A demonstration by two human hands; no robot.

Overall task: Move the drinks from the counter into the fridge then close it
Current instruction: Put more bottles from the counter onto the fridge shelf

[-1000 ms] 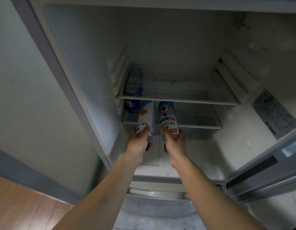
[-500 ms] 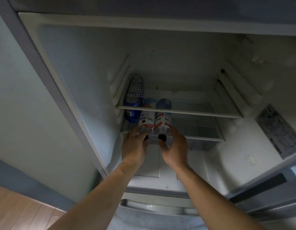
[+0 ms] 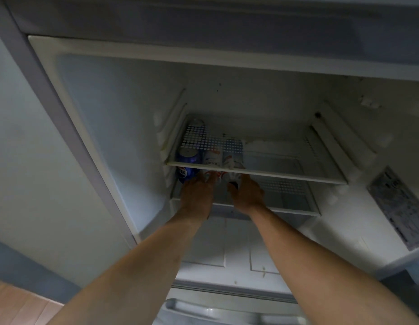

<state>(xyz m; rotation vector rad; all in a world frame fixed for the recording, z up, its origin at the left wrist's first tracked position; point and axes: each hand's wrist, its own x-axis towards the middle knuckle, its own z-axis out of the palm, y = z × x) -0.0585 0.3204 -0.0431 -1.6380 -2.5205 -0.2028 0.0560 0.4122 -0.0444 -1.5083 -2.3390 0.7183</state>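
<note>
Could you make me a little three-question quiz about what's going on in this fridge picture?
1. True or false: the blue can stands to the right of the two white bottles.
2. Which shelf do the drinks stand on: A) the upper shelf, B) the lower shelf, C) the floor?
3. What is the left hand touching?

Key: 1. False, it stands to their left. 2. B. 3. The left white bottle; the right hand is at the right white bottle.

Wooden floor (image 3: 18, 306) low left, beside grey baseboard (image 3: 27, 266).
</note>
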